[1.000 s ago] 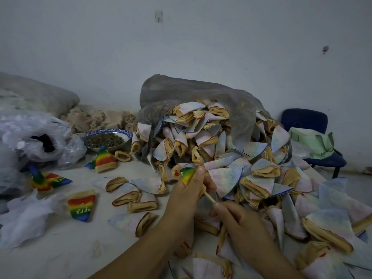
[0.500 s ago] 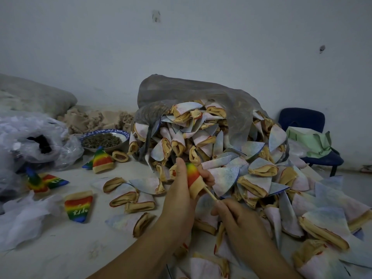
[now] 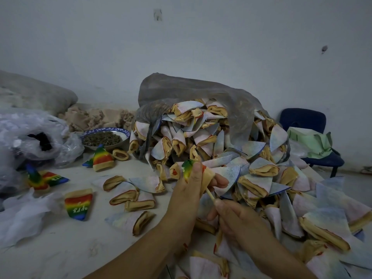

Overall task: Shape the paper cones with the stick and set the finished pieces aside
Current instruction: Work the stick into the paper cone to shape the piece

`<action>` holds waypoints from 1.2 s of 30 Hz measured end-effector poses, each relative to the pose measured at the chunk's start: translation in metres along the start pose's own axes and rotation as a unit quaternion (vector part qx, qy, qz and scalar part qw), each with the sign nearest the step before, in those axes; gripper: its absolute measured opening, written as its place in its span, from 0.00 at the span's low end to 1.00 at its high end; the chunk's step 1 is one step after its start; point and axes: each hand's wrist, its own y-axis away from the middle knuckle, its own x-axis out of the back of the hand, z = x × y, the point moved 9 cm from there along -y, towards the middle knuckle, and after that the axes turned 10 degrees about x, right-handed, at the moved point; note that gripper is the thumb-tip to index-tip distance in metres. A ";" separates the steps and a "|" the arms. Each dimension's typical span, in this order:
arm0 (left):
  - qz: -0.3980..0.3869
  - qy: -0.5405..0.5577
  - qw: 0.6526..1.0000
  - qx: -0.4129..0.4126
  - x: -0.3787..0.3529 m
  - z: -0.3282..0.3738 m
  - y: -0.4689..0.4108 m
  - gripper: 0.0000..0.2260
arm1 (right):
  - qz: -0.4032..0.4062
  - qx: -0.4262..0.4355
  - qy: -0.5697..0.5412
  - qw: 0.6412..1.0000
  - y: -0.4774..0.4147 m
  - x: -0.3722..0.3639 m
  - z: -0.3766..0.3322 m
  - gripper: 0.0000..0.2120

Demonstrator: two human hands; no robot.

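- Rainbow cone point(image 3: 187, 168): left hand point(image 3: 188, 193) grips it above the table's point(image 3: 60, 248) near edge; tip points up-left.
- Stick point(image 3: 209, 195): pinched by right hand point(image 3: 238, 220); long axis runs up-left into the cone mouth.
- Left-hand fingers hide most of the cone body.

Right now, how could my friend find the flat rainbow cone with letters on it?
Start at the big grey bag spilling pale cones, then go left across the white table, nearer than the blue-rimmed bowl. The rainbow cone lies flat beside a crumpled white sheet. It alone lies by itself, tan band away from us, point towards us.
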 end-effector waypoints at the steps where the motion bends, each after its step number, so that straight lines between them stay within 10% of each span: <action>1: 0.001 -0.006 1.000 -0.009 0.001 0.003 0.000 0.31 | 0.001 0.005 -0.002 1.000 0.000 0.001 -0.001 0.20; 18: -0.023 -0.147 0.989 -0.017 0.013 0.011 -0.003 0.12 | 0.078 -0.025 -0.004 0.997 0.002 0.025 0.010 0.20; 36: 0.053 -0.321 0.940 -0.099 0.019 0.029 -0.002 0.24 | 0.070 0.103 0.277 0.953 0.000 0.032 -0.016 0.13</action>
